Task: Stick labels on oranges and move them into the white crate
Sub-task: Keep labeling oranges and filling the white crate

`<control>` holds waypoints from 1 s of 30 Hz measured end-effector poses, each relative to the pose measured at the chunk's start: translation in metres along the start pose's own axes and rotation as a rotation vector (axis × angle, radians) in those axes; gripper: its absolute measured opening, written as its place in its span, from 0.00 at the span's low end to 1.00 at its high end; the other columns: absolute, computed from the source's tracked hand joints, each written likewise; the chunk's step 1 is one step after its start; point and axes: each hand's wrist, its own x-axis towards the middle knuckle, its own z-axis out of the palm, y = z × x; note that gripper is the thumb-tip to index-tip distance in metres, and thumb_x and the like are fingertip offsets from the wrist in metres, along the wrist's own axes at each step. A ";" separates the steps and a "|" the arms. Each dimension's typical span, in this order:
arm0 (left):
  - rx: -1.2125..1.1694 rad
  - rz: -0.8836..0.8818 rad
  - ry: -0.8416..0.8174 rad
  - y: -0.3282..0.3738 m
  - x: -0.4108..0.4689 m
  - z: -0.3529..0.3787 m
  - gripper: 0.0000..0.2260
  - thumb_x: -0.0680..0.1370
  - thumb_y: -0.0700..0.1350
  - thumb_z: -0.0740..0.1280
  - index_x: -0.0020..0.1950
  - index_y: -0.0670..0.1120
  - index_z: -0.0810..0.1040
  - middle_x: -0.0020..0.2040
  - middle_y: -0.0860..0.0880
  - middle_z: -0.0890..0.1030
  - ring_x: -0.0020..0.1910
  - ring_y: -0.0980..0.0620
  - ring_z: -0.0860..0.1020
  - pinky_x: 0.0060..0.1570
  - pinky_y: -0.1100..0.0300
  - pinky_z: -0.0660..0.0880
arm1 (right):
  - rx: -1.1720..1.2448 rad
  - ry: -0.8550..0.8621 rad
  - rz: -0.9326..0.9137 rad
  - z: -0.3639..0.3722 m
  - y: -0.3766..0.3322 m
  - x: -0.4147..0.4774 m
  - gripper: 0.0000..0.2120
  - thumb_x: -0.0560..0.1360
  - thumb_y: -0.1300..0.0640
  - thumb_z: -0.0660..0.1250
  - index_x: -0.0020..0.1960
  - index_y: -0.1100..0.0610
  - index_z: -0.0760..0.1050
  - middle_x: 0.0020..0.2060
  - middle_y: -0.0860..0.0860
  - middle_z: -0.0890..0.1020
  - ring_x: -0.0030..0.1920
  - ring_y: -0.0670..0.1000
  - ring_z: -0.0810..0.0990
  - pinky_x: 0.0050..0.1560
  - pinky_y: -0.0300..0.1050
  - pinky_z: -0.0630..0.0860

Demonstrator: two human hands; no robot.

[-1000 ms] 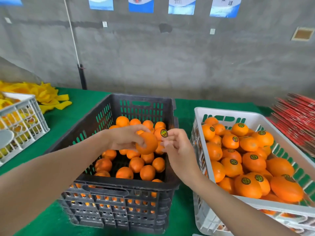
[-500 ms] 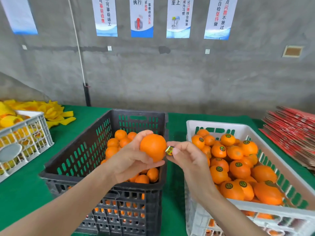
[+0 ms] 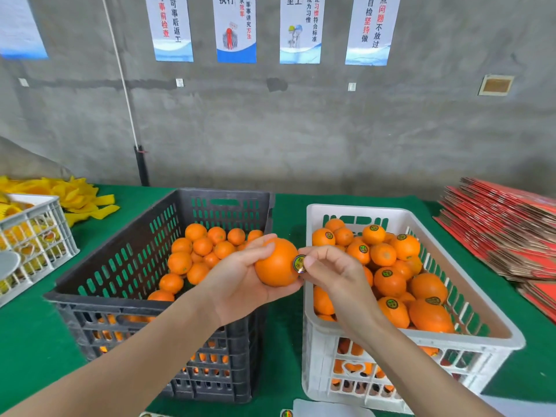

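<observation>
On the wall we read first poster point(image 3: 173, 28) "不可事后返工", second poster point(image 3: 236, 28) "事事讲究方法", third poster point(image 3: 300, 28) "让习惯符合标准", fourth poster point(image 3: 371, 28) "自检坚持做". We cannot read the labels point(image 3: 374, 228).

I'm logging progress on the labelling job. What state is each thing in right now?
orange: lifted, gripped in the left hand.
label: pinched by the right hand at the orange's side; cannot tell if it is stuck on.
black crate: partly filled with unlabelled oranges.
white crate: fuller, most visible oranges labelled.

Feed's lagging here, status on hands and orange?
Left hand grips orange. Right hand pinches label at its side. Nothing blocking white crate.
</observation>
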 end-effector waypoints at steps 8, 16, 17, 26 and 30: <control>0.082 0.067 -0.030 -0.012 0.000 0.007 0.22 0.68 0.40 0.67 0.61 0.51 0.72 0.58 0.42 0.78 0.50 0.42 0.82 0.55 0.42 0.77 | -0.313 -0.060 -0.150 -0.006 -0.004 -0.004 0.09 0.75 0.64 0.65 0.38 0.54 0.74 0.46 0.54 0.76 0.47 0.42 0.73 0.47 0.30 0.70; 0.065 0.085 -0.066 -0.027 0.000 0.018 0.21 0.68 0.39 0.66 0.60 0.51 0.72 0.54 0.41 0.80 0.56 0.37 0.80 0.51 0.44 0.79 | -0.490 0.047 -0.292 -0.009 0.004 -0.010 0.05 0.75 0.60 0.65 0.41 0.54 0.73 0.43 0.47 0.72 0.47 0.41 0.71 0.43 0.30 0.70; 0.054 0.082 -0.074 -0.028 0.000 0.019 0.21 0.68 0.39 0.66 0.60 0.51 0.72 0.54 0.41 0.81 0.56 0.37 0.80 0.49 0.44 0.80 | -0.499 0.074 -0.315 -0.009 0.005 -0.012 0.05 0.75 0.60 0.66 0.41 0.54 0.73 0.43 0.47 0.72 0.47 0.42 0.71 0.42 0.31 0.71; 0.077 0.106 -0.101 -0.039 0.008 0.020 0.19 0.67 0.36 0.67 0.56 0.51 0.77 0.52 0.42 0.82 0.52 0.38 0.81 0.43 0.47 0.80 | -0.350 0.176 -0.295 -0.017 0.013 -0.019 0.16 0.71 0.57 0.71 0.53 0.44 0.69 0.47 0.45 0.73 0.48 0.45 0.74 0.45 0.43 0.78; 0.074 0.083 -0.089 -0.043 0.012 0.020 0.20 0.65 0.38 0.66 0.55 0.51 0.78 0.56 0.40 0.81 0.54 0.36 0.80 0.47 0.45 0.80 | -0.319 0.074 -0.212 -0.026 0.014 -0.019 0.24 0.71 0.54 0.69 0.61 0.36 0.63 0.54 0.40 0.72 0.54 0.39 0.72 0.50 0.35 0.75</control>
